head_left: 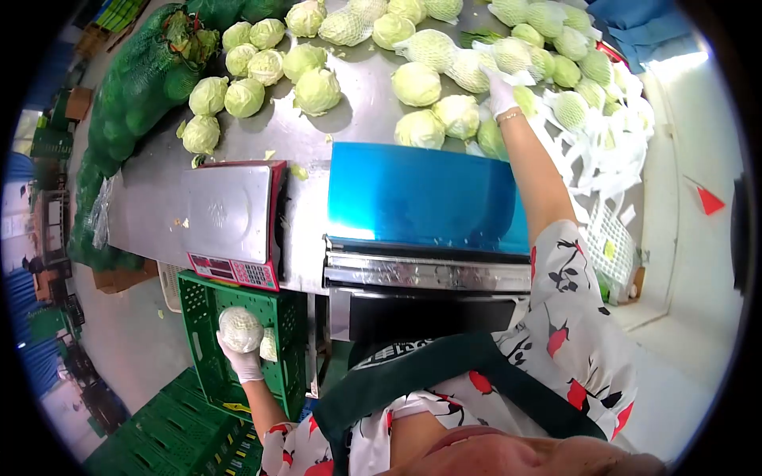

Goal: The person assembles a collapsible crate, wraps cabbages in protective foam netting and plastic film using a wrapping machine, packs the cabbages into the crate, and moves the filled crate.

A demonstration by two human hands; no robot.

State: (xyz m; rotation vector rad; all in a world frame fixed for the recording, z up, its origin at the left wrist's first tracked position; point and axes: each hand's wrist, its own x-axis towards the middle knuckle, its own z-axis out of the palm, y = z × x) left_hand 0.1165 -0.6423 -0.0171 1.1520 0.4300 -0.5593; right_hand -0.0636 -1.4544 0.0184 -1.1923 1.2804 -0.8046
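Note:
My left hand (239, 361), in a white glove, holds a wrapped cabbage (240, 330) over a green crate (208, 373) at the lower left. Another wrapped cabbage (269, 344) lies in that crate. At the upper right my right hand (500, 94), also gloved, reaches to a cabbage in a white foam net (471, 71) on the metal table (367, 103); its fingers are closed at the net's edge. Bare cabbages (416, 84) lie just left of this hand, and netted ones (512, 55) beyond it.
A red scale (226, 213) stands on the table's left part. Beside it is a wrapping machine with a blue cover (421, 194). White foam nets (591, 151) are heaped at the right. Green mesh sacks (131, 103) line the far left, above stacked green crates (155, 428).

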